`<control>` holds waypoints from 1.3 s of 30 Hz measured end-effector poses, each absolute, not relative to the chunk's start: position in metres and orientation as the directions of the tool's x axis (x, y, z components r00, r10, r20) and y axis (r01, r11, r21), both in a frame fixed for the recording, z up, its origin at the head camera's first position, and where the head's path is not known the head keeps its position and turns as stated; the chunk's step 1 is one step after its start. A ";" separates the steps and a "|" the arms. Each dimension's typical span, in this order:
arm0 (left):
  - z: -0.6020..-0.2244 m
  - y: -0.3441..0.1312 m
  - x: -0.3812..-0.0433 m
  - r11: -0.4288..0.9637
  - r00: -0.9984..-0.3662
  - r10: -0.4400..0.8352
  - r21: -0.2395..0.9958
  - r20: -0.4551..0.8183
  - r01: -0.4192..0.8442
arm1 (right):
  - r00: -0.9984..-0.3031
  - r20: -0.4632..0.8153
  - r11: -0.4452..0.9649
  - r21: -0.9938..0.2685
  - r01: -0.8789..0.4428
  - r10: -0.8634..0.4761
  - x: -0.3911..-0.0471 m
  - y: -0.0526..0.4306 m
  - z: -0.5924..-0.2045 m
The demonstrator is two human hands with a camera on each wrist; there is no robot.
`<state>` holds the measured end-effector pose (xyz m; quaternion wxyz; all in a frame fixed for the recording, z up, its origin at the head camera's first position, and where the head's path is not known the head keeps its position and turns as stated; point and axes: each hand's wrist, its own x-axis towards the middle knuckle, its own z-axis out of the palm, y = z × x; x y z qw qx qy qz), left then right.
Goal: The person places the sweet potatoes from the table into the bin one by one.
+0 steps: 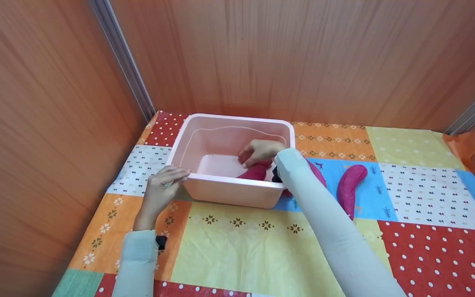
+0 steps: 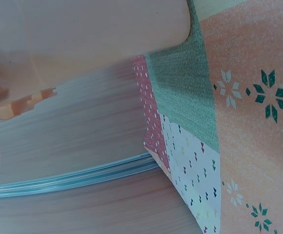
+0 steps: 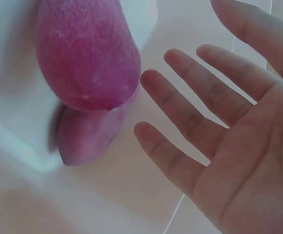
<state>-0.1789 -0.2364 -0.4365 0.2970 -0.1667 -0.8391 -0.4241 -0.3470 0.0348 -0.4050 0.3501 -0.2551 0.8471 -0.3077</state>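
A pale pink plastic bin (image 1: pixel 229 189) stands near the back wall. My left hand (image 1: pixel 165 185) grips its rim at the front left corner; in the left wrist view the bin's side (image 2: pixel 92 29) fills the top. Inside the bin is my right hand (image 1: pixel 262 150), over a long magenta vegetable (image 1: pixel 254 173) with rough, streaked skin. From the right wrist, this hand (image 3: pixel 244 126) shows spread fingers and a bare palm, fingertips right beside a magenta vegetable (image 3: pixel 88 53). A second one (image 3: pixel 88 139) lies partly hidden beneath it.
Right of the bin, a curved magenta vegetable (image 1: pixel 349 189) lies on the patchwork cloth (image 1: pixel 419 194). Another (image 1: pixel 316 173) shows partly behind my right sleeve (image 1: pixel 324 218). Wood-patterned panels (image 1: pixel 303 57) rise behind and at the left (image 1: pixel 43 136), joined by a metal strip (image 1: pixel 126 62).
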 end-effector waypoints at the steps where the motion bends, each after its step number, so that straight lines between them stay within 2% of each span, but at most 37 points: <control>1: -0.437 -0.237 -0.179 0.579 -0.760 0.034 0.607 0.649 0.544 | -0.625 -0.432 0.675 -0.706 -0.214 -0.650 -0.347 0.035 -0.405; 7: -0.438 -0.238 -0.181 0.558 -0.746 0.050 0.601 0.664 0.572 | -0.650 -0.426 0.664 -0.730 -0.164 -0.629 -0.349 0.035 -0.400; 21: -0.435 -0.238 -0.180 0.551 -0.748 0.054 0.605 0.662 0.575 | -0.733 -0.244 0.659 -0.665 -0.351 -0.636 -0.352 0.043 -0.378; 28: -0.436 -0.239 -0.180 0.542 -0.754 0.047 0.617 0.655 0.570 | -0.767 -0.216 0.652 -0.687 -0.320 -0.604 -0.351 0.052 -0.365; 39: -0.438 -0.241 -0.184 0.540 -0.779 0.022 0.648 0.627 0.537 | -0.773 -0.160 0.641 -0.672 -0.370 -0.614 -0.356 0.071 -0.349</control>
